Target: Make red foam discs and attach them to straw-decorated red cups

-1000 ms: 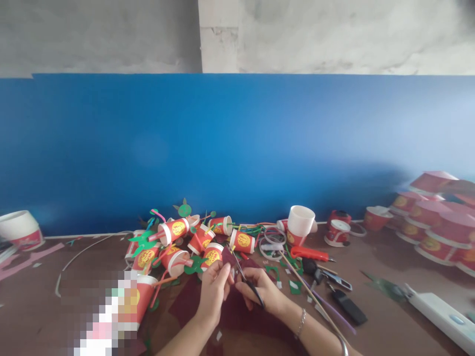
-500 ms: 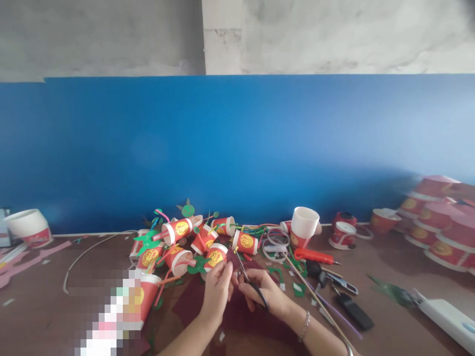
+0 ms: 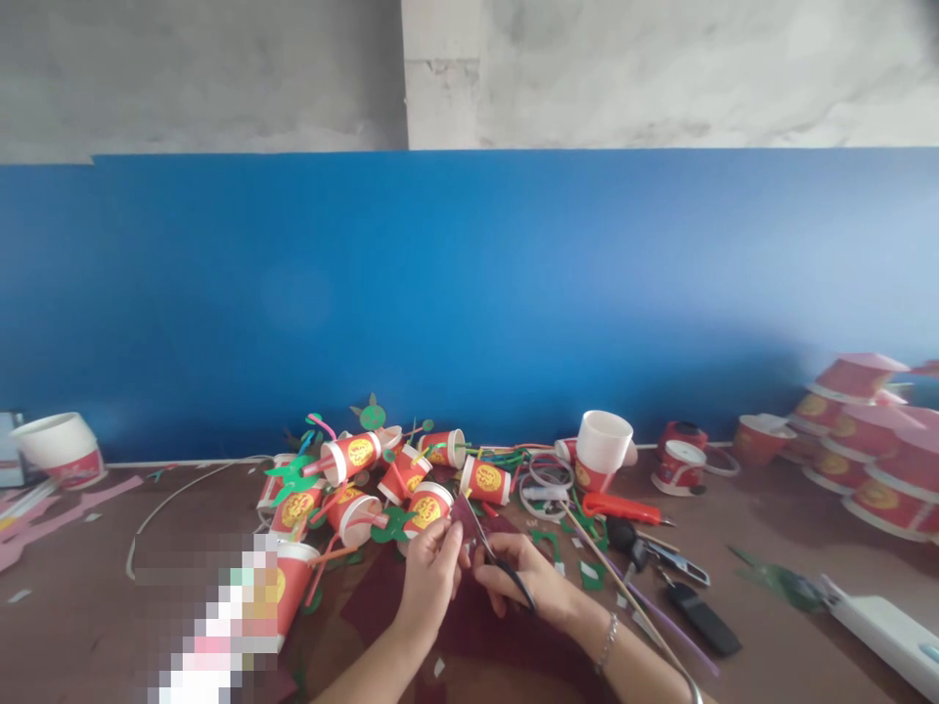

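My left hand [image 3: 432, 565] pinches a small piece of dark red paper [image 3: 461, 510] between thumb and fingers. Facing it, my right hand [image 3: 524, 577] is wrapped round dark-handled scissors [image 3: 519, 584], whose blades reach up and left to the paper's edge. How far the blades are apart is hard to make out. Below both hands lies a larger dark red sheet [image 3: 392, 592]. Just beyond them is a heap of red and white paper cups [image 3: 485, 479] with yellow emblems, straws and green paper cutouts [image 3: 291, 476].
Right of my hands lie a red-handled tool [image 3: 622, 506], black key fobs [image 3: 700, 616], a long thin stick [image 3: 623, 587] and green scraps. A white cup [image 3: 603, 440] stands behind. Pink-topped cups [image 3: 872, 430] are stacked far right. A blue panel [image 3: 469, 293] closes off the back.
Both hands keep nearly the same place and grip. The scissors and the paper have shifted very slightly; the view has moved a little.
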The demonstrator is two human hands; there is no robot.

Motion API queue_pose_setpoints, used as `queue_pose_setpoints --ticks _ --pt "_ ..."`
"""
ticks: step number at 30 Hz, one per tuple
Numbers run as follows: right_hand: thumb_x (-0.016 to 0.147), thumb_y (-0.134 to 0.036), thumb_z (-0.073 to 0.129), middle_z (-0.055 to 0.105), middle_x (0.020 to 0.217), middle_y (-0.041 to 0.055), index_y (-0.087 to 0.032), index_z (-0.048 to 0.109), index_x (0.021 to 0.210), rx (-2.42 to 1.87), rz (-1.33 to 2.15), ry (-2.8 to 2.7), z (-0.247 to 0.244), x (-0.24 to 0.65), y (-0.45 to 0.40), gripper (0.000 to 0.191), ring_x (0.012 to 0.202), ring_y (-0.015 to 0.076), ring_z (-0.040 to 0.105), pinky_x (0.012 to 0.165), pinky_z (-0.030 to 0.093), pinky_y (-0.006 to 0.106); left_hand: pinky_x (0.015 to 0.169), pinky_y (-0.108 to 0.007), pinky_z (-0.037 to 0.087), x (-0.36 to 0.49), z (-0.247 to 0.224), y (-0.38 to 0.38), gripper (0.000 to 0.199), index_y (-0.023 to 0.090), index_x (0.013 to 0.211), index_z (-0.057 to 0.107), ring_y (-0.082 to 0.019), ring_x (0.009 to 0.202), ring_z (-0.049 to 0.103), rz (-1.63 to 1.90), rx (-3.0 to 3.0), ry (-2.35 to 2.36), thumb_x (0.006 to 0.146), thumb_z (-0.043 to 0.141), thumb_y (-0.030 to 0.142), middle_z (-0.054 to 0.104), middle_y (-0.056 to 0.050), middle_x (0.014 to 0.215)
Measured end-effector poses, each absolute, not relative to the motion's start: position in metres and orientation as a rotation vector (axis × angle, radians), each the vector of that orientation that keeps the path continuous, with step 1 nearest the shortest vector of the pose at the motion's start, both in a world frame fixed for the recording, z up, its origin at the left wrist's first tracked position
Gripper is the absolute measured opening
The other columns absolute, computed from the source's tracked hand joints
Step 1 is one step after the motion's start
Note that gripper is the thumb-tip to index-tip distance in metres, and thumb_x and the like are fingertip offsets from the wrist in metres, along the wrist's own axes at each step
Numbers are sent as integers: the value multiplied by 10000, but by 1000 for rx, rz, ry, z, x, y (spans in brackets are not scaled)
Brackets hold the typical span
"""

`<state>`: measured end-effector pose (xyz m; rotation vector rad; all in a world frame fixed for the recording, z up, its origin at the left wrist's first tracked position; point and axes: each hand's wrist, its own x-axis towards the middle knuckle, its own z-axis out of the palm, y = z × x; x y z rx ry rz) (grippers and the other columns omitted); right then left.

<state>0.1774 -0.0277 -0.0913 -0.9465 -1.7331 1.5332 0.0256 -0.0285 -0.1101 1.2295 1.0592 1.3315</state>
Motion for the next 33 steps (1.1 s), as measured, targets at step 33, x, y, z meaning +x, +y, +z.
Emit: queue_pose_setpoints --ticks 33 --pt "719 -421 674 508 416 -61 -141 585 689 -993 1521 -1737 -89 182 -25 296 364 72 437 393 310 172 314 -184 168 25 -108 -28 440 192 583 425 -36 287 314 1274 1225 1021 772 564 563 493 57 463"
